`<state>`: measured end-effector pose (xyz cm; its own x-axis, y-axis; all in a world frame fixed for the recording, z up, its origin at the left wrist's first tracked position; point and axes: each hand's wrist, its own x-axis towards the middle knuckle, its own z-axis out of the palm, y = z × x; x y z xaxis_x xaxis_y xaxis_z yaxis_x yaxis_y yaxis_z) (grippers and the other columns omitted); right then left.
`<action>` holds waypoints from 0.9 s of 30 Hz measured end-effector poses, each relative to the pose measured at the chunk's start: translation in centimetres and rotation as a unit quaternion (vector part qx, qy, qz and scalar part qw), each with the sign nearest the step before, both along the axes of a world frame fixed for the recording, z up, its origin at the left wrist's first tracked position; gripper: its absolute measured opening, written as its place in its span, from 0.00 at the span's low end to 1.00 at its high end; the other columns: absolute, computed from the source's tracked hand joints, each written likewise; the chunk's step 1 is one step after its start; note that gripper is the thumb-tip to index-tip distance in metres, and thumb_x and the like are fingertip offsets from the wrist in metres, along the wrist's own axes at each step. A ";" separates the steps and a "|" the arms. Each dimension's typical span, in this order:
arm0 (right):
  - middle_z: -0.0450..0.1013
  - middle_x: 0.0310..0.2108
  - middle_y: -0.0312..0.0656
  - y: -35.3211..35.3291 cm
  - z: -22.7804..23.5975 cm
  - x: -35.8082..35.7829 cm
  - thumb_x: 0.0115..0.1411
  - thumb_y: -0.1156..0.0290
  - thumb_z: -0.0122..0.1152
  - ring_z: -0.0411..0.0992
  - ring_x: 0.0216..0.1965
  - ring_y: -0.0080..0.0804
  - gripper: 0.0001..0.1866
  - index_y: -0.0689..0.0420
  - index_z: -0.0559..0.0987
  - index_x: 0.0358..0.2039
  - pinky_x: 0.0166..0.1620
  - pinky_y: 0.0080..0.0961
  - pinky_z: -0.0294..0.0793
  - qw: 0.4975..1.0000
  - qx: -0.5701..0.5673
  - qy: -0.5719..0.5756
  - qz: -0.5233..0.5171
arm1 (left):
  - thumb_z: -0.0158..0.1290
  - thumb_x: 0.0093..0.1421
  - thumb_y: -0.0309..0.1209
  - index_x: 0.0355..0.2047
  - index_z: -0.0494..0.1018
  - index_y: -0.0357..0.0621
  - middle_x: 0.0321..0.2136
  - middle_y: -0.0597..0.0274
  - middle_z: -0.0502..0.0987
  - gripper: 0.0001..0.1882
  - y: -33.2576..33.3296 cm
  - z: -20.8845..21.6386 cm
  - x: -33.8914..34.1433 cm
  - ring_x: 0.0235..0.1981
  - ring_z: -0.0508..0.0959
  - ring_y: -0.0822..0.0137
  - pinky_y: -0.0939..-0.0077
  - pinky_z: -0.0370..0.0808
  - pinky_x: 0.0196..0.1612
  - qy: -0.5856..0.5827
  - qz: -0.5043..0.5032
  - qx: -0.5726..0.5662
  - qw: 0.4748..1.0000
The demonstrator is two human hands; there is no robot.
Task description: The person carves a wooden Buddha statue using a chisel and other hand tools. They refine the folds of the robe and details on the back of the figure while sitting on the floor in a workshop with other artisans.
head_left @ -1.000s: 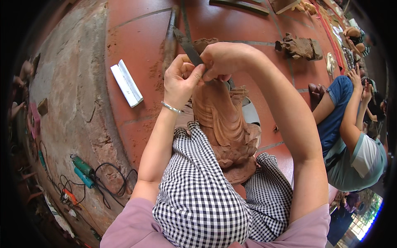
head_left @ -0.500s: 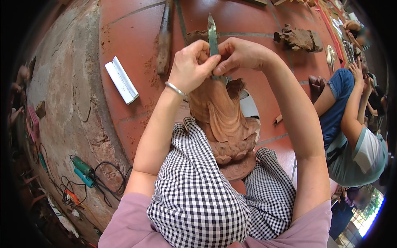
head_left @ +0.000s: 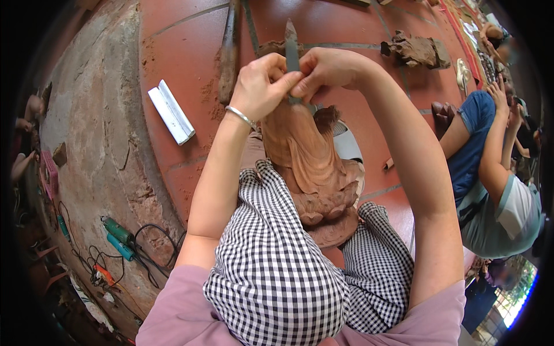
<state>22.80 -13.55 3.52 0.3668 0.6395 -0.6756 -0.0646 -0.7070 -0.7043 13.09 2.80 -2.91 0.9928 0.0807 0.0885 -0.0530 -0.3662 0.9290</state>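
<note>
My left hand (head_left: 261,83) and my right hand (head_left: 328,70) pinch a flat grey metal tool that looks like a file (head_left: 292,53) from either side. Its pointed end sticks up away from me, and its lower part reaches the top of a carved wooden figure (head_left: 303,153). Draped folds and a petalled base show on the carving, which stands between my legs in checked cloth (head_left: 277,265). My thumbs lie along the tool, so its middle is partly covered. What the carving's upper end looks like is partly hidden by my hands.
A wooden mallet or club (head_left: 228,55) and a white angled piece (head_left: 171,112) lie on red tiles at left. Rough wood (head_left: 416,51) lies at upper right. Green power tools (head_left: 118,237) with cords rest on concrete. Another person (head_left: 487,190) sits at right.
Both hands and the tool have shifted slightly up and left over the carving. The tool has tilted a little, and its green shine is gone. My grip looks the same.
</note>
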 end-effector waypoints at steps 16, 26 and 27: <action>0.80 0.32 0.45 1.8 -0.2 0.2 0.53 0.67 0.75 0.82 0.34 0.32 0.17 0.66 0.78 0.33 0.36 0.26 0.86 0.999 -0.009 -0.030 0.019 | 0.62 0.61 0.32 0.36 0.74 0.36 0.19 0.63 0.78 0.12 0.1 1.1 -0.9 0.19 0.76 0.77 0.81 0.73 0.24 -0.021 0.052 0.034 0.998; 0.80 0.29 0.48 3.0 0.2 0.0 0.57 0.70 0.70 0.82 0.29 0.35 0.13 0.67 0.78 0.34 0.32 0.30 0.86 0.995 -0.049 -0.074 0.035 | 0.62 0.62 0.30 0.36 0.73 0.35 0.20 0.65 0.77 0.11 0.5 -0.1 -1.1 0.19 0.76 0.79 0.83 0.72 0.22 0.009 0.058 -0.063 0.996; 0.80 0.29 0.48 3.0 0.3 -0.3 0.57 0.70 0.70 0.82 0.29 0.35 0.13 0.66 0.78 0.34 0.32 0.30 0.86 0.996 -0.041 -0.074 0.042 | 0.61 0.63 0.30 0.37 0.72 0.35 0.21 0.67 0.77 0.11 0.4 0.3 -1.5 0.20 0.74 0.81 0.85 0.71 0.22 0.018 0.057 -0.060 0.996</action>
